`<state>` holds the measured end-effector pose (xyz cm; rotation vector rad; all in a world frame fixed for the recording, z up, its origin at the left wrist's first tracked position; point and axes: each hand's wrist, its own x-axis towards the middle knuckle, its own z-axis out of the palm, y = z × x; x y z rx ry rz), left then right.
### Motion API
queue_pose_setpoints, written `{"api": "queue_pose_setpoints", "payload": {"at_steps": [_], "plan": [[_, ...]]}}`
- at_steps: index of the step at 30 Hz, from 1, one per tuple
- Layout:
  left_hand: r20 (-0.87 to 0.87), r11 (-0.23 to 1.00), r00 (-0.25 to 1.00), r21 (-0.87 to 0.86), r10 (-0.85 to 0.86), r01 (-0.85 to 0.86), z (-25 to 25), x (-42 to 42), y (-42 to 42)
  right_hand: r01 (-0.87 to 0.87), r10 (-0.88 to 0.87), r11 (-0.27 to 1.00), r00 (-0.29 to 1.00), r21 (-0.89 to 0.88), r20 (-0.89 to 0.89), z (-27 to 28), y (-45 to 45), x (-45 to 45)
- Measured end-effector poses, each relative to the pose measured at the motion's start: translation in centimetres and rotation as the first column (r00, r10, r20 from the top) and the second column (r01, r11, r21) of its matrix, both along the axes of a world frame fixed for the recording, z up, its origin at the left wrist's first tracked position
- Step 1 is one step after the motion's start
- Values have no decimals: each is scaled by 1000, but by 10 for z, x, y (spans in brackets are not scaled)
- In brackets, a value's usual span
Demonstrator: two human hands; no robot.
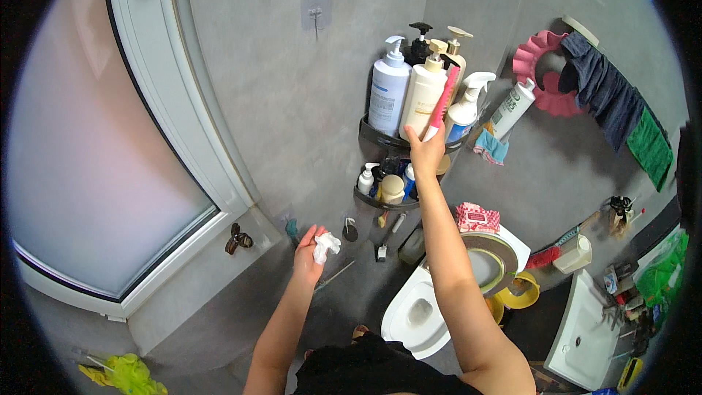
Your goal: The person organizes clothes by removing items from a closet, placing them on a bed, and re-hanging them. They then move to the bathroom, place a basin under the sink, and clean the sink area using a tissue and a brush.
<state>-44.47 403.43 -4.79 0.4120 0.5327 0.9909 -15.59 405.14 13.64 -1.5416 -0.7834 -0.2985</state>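
My right hand (pixel 428 153) reaches up to the upper corner shelf (pixel 378 134) and grips the white lower end of a pink-and-white comb-like tool (pixel 445 100). Behind it stands a cream pump bottle (pixel 422 96), with a pale lavender pump bottle (pixel 388 93) to its left and a white spray bottle (pixel 464 112) to its right. A black-topped pump bottle (pixel 419 48) is partly hidden at the back. Lower down, my left hand (pixel 310 255) is palm up, holding a crumpled white tissue (pixel 326 247) at its fingers.
A lower shelf (pixel 384 202) holds a cream-lidded jar (pixel 392 187) and small bottles. Below are a white toilet (pixel 403 307) and a pink tissue pack (pixel 477 218). A washbasin (pixel 584 334) stands right, a frosted window (pixel 109 148) left. Dark towels (pixel 603 88) hang on the right wall.
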Motion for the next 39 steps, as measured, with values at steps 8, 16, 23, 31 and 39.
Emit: {"api": "queue_pose_setpoints", "payload": {"at_steps": [8,16,23,31,39], "plan": [[40,998,999,-52,36,-34,18,-21,-8,4,-7,995,1000,102,28,-26,-3,6],[72,971,972,67,226,-231,20,-107,-29,-496,549,817,825,294,-135,-111,-58,-157],[-394,670,579,626,714,-400,36,-249,-21,-716,771,612,635,-337,51,-141,-18,-337],[-738,765,-211,593,641,251,18,-302,-12,-514,622,652,783,-558,6,-162,39,-370],[-724,745,-197,603,661,283,4,-256,40,-585,589,706,798,-400,-128,-154,-35,-343]]}}
